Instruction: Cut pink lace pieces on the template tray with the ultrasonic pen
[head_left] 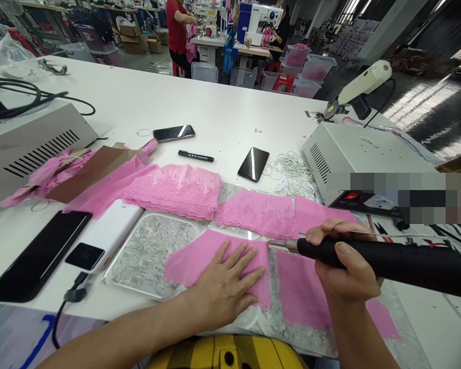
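Our left hand [225, 284] lies flat and open, palm down, pinning a piece of pink lace [200, 259] to the glass plate [146, 256] beneath it. Our right hand [343, 266] is closed around the black handle of a hot cutting tool [388, 261], thumb on top, with its thin metal tip pointing left to the lace's right edge, just beside our left fingertips. A second pink piece [299, 292] lies on the far side of that tip, under our right wrist.

To do this cut well, we judge that we should keep the flat hand's pressure even so the lace cannot creep, keep those fingertips clear of the tip, and draw the tool along the seam line in one steady pass, neither lingering nor lifting.

Behind the plate sit a folded stack of lace [176, 189] and another strip [259, 212]. Further behind lie a black marker [195, 156] and two phones [253, 164] [173, 133]. Right of the plate stands a grey control box [353, 159]; left of it, a white power bank [107, 233] and a dark tablet [38, 253].
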The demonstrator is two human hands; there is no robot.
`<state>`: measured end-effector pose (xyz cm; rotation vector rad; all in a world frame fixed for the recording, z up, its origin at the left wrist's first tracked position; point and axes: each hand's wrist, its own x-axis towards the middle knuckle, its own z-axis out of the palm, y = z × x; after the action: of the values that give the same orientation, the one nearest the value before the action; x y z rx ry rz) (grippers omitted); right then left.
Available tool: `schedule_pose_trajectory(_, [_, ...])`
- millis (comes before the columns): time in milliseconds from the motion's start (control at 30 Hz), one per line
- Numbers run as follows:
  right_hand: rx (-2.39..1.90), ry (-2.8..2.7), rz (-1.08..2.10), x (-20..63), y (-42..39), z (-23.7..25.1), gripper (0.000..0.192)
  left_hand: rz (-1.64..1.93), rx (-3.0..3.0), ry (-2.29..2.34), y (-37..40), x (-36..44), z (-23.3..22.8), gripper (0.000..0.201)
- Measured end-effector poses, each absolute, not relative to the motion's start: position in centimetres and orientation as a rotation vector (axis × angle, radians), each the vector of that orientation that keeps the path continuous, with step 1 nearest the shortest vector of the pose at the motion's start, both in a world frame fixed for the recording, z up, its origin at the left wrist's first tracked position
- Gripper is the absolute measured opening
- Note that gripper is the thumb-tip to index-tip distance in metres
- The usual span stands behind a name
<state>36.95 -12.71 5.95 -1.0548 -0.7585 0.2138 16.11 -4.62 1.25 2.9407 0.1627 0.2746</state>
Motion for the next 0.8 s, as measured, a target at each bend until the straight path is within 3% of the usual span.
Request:
schedule_pose_trajectory(333, [-1.089,-0.834,0.193,36.5,-12.6,5.6,0.007,0.342,2.923,0.169,-4.7,16.0,0.8,0.049])
schedule_pose_trajectory(800, [-1.038,-0.796,0.362,36.1,-15.3,6.5,0.014,0.325,2.910,0.152,-4.6,15.9,0.8,0.049])
